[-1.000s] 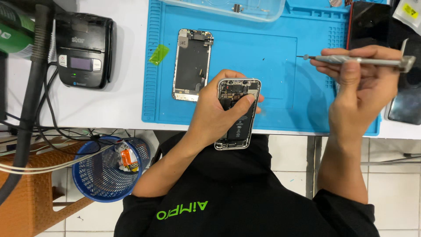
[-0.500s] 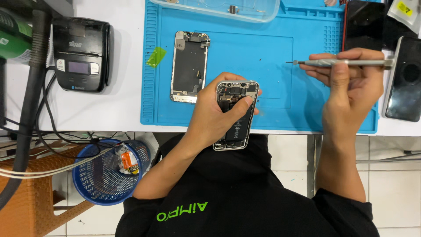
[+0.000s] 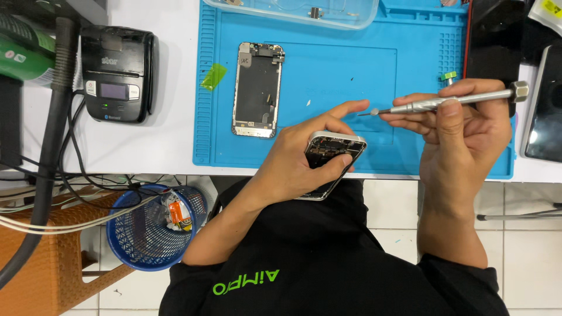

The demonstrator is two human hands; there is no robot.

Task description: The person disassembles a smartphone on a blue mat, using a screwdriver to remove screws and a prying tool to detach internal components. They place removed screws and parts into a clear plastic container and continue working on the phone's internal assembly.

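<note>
My left hand [image 3: 298, 161] grips an opened phone body [image 3: 331, 153], internals up, at the near edge of the blue work mat [image 3: 374, 76]; its index finger stretches out toward a screwdriver tip. My right hand [image 3: 462, 131] holds a slim silver screwdriver [image 3: 451, 102] almost level, tip pointing left with a tiny pale piece at its end, just above and right of the phone. A detached phone screen panel [image 3: 256, 89] lies inner side up on the mat's left part.
A clear plastic tray [image 3: 293, 11] sits at the mat's far edge. A black receipt printer [image 3: 118, 75] stands left of the mat. Dark phones [image 3: 544, 105] lie at the right. A blue mesh bin [image 3: 153, 225] and cables sit below the table at left.
The screwdriver has come down and left toward the phone, its tip now near my left index finger, which has stretched out. The phone has tilted slightly.
</note>
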